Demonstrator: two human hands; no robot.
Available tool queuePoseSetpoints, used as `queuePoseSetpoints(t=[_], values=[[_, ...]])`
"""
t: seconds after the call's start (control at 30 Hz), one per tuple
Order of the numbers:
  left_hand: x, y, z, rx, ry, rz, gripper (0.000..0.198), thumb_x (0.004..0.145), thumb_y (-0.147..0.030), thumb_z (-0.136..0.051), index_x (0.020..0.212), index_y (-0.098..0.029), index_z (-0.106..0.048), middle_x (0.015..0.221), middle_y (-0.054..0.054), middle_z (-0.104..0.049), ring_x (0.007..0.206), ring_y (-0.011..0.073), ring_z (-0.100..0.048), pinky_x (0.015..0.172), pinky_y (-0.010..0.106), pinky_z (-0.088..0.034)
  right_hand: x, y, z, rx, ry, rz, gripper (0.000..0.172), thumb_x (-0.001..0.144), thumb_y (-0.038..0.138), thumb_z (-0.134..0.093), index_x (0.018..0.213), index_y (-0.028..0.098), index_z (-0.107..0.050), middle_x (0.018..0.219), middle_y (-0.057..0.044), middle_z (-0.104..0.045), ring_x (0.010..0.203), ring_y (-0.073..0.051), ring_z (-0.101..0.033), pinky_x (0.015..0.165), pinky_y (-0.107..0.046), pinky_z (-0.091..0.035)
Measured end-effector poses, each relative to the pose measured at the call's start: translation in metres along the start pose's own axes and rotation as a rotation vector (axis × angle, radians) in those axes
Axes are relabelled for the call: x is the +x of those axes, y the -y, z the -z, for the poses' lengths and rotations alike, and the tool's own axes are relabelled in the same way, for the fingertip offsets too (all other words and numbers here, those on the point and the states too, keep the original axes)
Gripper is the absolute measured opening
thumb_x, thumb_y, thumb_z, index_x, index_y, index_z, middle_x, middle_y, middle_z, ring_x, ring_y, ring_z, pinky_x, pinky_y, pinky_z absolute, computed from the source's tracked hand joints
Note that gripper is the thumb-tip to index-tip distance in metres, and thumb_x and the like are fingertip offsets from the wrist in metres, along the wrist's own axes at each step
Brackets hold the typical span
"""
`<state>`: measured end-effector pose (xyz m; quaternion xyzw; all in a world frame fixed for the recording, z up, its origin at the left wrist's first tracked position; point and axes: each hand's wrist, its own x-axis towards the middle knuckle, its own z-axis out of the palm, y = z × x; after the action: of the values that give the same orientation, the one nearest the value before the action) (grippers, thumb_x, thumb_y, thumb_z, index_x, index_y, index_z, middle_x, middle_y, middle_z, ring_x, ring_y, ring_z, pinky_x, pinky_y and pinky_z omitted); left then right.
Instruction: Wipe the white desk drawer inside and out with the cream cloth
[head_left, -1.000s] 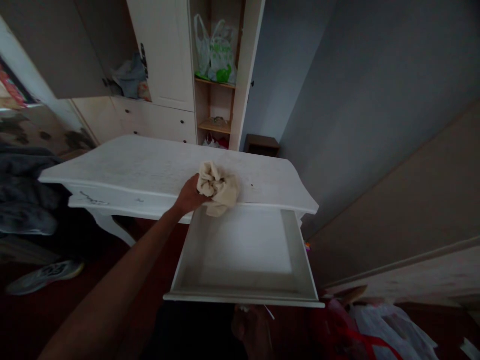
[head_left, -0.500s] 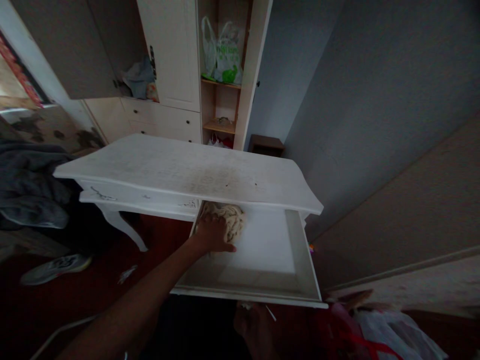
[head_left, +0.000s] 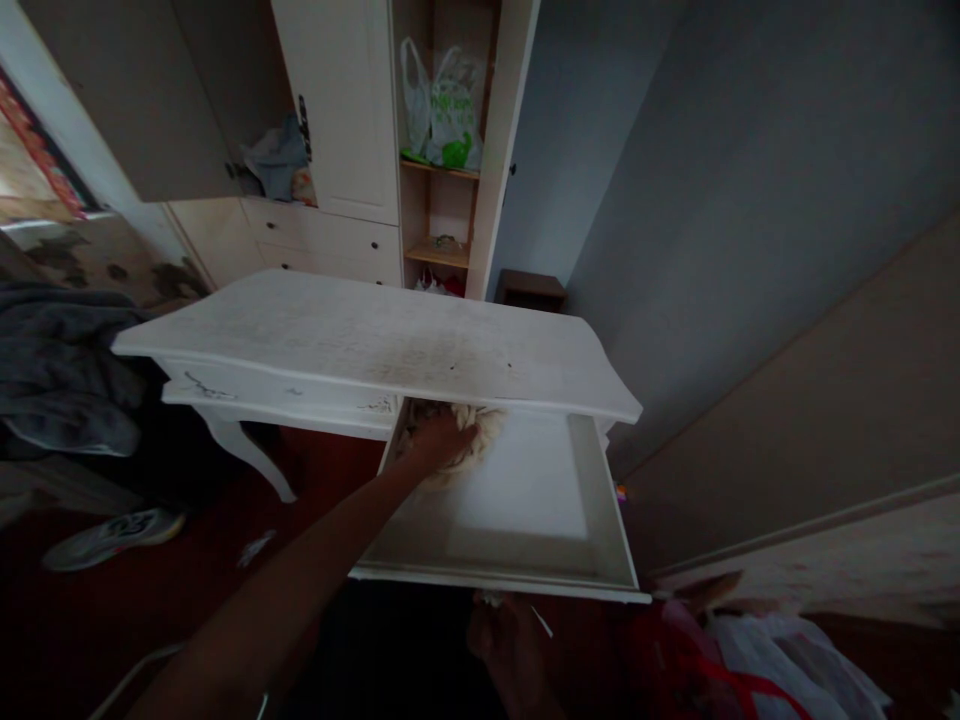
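My left hand (head_left: 439,440) reaches into the back left corner of an open white drawer (head_left: 600,500) and presses a crumpled cream cloth (head_left: 486,428) against its floor. The fingers are closed on the cloth, which is partly hidden under the edge of the white table top (head_left: 337,335). My right hand (head_left: 510,640) is in deep shadow just under the drawer's front edge. Its fingers look curled, and what they hold is hidden.
A cream wardrobe (head_left: 352,110) stands behind the table, with plastic bags (head_left: 439,105) on an open shelf. Grey clothes (head_left: 60,360) and a shoe (head_left: 112,535) lie at the left. A red and white bag (head_left: 705,665) sits on the floor at lower right. A grey wall runs along the right.
My left hand took the cloth off the table top and down into the drawer, then pushed it further back under the table's edge. The drawer stays open.
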<state>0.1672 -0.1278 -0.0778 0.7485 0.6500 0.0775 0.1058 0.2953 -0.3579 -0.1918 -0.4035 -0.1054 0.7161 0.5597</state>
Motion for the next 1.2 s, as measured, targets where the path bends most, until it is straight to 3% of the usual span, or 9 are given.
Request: queuePoseSetpoints(t=[0.1, 0.27, 0.5, 0.63, 0.77, 1.0, 1.2], values=[[0.002, -0.009, -0.007, 0.04, -0.088, 0.095, 0.078, 0.087, -0.066, -0.04, 0.143, -0.011, -0.044, 0.146, 0.027, -0.044, 0.134, 0.0464, -0.04, 0.099, 0.053, -0.04, -0.004, 0.003, -0.004, 0.009, 0.022, 0.006, 0.039, 0.065, 0.053, -0.082, 0.071, 0.015, -0.072, 0.045, 0.003, -0.054, 0.041, -0.008, -0.042, 0.044, -0.023, -0.029], [0.007, -0.032, -0.015, 0.114, -0.132, 0.063, 0.075, 0.085, -0.062, -0.046, 0.139, -0.01, -0.049, 0.139, 0.025, -0.052, 0.134, 0.0484, -0.036, 0.102, 0.057, -0.035, -0.005, 0.003, -0.007, 0.01, 0.03, 0.018, 0.037, 0.064, 0.052, -0.081, 0.068, 0.016, -0.072, 0.043, 0.003, -0.052, 0.04, -0.009, -0.04, 0.044, -0.023, -0.027], [0.015, -0.089, -0.03, 0.079, -0.118, -0.111, 0.061, 0.082, -0.052, -0.059, 0.131, -0.016, -0.054, 0.13, 0.021, -0.059, 0.125, 0.0401, -0.047, 0.101, 0.052, -0.037, -0.004, 0.002, -0.006, 0.027, 0.003, 0.014, 0.037, 0.063, 0.051, -0.083, 0.067, 0.016, -0.072, 0.048, 0.002, -0.056, 0.04, -0.007, -0.042, 0.044, -0.022, -0.028], [0.02, -0.12, -0.042, 0.045, -0.093, -0.219, 0.052, 0.083, -0.044, -0.06, 0.128, -0.018, -0.054, 0.127, 0.017, -0.059, 0.123, 0.0349, -0.047, 0.102, 0.049, -0.039, -0.002, 0.0, -0.004, 0.013, 0.055, -0.01, 0.039, 0.066, 0.054, -0.079, 0.068, 0.016, -0.072, 0.044, 0.002, -0.054, 0.038, -0.008, -0.041, 0.042, -0.022, -0.028], [0.026, -0.144, -0.05, 0.033, -0.078, -0.316, 0.051, 0.082, -0.04, -0.063, 0.126, -0.017, -0.054, 0.127, 0.018, -0.059, 0.123, 0.0334, -0.047, 0.1, 0.047, -0.041, 0.002, -0.005, -0.001, 0.072, 0.032, -0.055, 0.037, 0.061, 0.051, -0.082, 0.066, 0.017, -0.069, 0.053, 0.0, -0.063, 0.037, -0.007, -0.042, 0.04, -0.022, -0.027], [0.035, -0.159, -0.055, 0.025, -0.076, -0.501, 0.055, 0.078, -0.035, -0.067, 0.127, -0.012, -0.053, 0.125, 0.018, -0.061, 0.119, 0.0309, -0.051, 0.104, 0.043, -0.039, 0.002, -0.005, -0.001, 0.07, 0.024, -0.035, 0.033, 0.064, 0.049, -0.081, 0.07, 0.019, -0.068, 0.061, 0.0, -0.068, 0.037, -0.007, -0.044, 0.04, -0.023, -0.029], [0.045, -0.161, -0.048, 0.083, -0.055, -0.596, 0.055, 0.073, -0.032, -0.069, 0.126, -0.018, -0.057, 0.129, 0.014, -0.061, 0.121, 0.0321, -0.052, 0.104, 0.048, -0.039, 0.002, 0.0, -0.006, 0.039, 0.034, -0.027, 0.038, 0.06, 0.054, -0.081, 0.067, 0.019, -0.066, 0.059, 0.0, -0.067, 0.033, -0.006, -0.041, 0.038, -0.022, -0.027]])
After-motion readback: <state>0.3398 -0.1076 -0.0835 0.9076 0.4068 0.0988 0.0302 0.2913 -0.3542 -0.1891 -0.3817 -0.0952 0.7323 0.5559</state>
